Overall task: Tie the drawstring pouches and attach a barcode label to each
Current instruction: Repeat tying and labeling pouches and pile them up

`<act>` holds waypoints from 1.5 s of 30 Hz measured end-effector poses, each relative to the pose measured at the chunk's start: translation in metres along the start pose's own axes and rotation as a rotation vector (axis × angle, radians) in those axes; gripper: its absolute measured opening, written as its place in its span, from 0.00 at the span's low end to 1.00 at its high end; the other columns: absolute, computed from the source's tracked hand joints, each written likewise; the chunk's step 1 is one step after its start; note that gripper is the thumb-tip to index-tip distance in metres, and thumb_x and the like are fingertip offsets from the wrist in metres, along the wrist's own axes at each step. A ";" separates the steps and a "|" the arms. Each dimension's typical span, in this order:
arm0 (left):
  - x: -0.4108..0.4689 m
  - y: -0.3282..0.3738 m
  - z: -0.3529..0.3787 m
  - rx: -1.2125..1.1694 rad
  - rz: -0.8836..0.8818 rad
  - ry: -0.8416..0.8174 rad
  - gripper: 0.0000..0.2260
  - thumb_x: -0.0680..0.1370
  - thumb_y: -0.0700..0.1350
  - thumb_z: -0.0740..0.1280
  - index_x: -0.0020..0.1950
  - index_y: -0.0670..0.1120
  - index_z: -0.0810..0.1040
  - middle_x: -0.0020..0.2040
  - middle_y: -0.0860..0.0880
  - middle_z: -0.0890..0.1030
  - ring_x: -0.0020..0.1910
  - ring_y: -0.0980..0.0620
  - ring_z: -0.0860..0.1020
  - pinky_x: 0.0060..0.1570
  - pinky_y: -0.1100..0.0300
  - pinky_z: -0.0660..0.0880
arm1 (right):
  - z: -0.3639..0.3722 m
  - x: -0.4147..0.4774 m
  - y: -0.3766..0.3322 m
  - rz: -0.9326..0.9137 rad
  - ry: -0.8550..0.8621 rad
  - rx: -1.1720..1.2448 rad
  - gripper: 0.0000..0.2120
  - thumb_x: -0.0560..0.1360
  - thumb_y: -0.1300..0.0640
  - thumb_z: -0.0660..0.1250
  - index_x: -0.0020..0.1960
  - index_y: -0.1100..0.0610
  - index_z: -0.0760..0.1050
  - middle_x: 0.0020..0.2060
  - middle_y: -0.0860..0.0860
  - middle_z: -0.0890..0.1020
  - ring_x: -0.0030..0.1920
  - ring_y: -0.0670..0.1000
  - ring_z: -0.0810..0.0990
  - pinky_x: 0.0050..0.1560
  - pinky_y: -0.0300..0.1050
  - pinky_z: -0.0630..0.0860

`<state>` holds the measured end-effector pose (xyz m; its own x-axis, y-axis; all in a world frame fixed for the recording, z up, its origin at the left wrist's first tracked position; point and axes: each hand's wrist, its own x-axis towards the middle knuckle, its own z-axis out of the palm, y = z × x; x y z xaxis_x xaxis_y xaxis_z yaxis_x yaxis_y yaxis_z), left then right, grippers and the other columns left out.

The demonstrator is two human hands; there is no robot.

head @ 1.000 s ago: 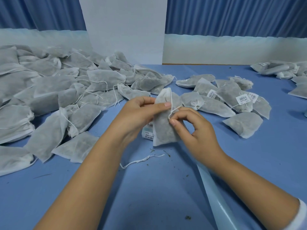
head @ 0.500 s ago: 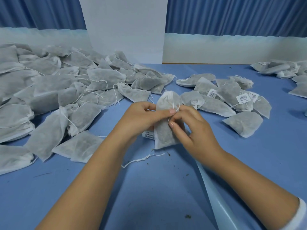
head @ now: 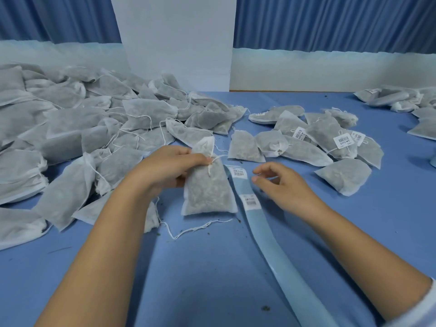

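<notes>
My left hand grips a white mesh drawstring pouch at its tied neck; the pouch's body lies on the blue table. A knot shows at the neck by my thumb. My right hand hovers to the right of the pouch with fingers loosely curled, holding nothing. Just left of that hand, a pale blue backing strip runs toward me and carries two barcode labels, the upper barcode label and the lower barcode label.
A big heap of unlabelled pouches fills the left side. Labelled pouches lie at the centre right, more at the far right. A loose string lies near the held pouch. A white panel stands behind.
My right hand has let go of the drawstring and moved right, away from the pouch. The pouch has come down from upright onto the table, uncovering the label strip.
</notes>
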<state>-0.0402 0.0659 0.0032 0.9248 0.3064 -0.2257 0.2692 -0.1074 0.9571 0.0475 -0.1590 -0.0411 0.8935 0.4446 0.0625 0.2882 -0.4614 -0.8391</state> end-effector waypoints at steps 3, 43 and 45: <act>0.001 -0.002 -0.002 0.013 -0.016 -0.038 0.05 0.72 0.48 0.75 0.40 0.47 0.84 0.41 0.49 0.86 0.37 0.55 0.84 0.35 0.64 0.79 | 0.005 -0.001 -0.002 0.064 -0.060 0.056 0.05 0.74 0.48 0.70 0.49 0.46 0.77 0.42 0.54 0.84 0.40 0.49 0.81 0.47 0.52 0.78; 0.015 -0.019 0.027 -0.290 -0.114 -0.426 0.07 0.67 0.45 0.76 0.43 0.45 0.88 0.46 0.46 0.86 0.42 0.51 0.85 0.38 0.60 0.81 | 0.003 -0.007 -0.006 -0.149 -0.157 0.444 0.21 0.74 0.69 0.69 0.62 0.51 0.78 0.57 0.52 0.82 0.51 0.52 0.84 0.53 0.43 0.80; 0.015 -0.020 0.029 -0.295 -0.116 -0.438 0.06 0.68 0.43 0.77 0.43 0.45 0.88 0.46 0.46 0.86 0.42 0.51 0.85 0.38 0.60 0.81 | 0.003 -0.008 -0.007 -0.203 -0.127 0.403 0.18 0.74 0.69 0.69 0.58 0.51 0.80 0.54 0.52 0.83 0.48 0.51 0.83 0.51 0.44 0.80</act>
<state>-0.0238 0.0454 -0.0247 0.9361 -0.1290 -0.3274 0.3475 0.1930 0.9176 0.0372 -0.1570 -0.0377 0.7761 0.5975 0.2017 0.2738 -0.0311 -0.9613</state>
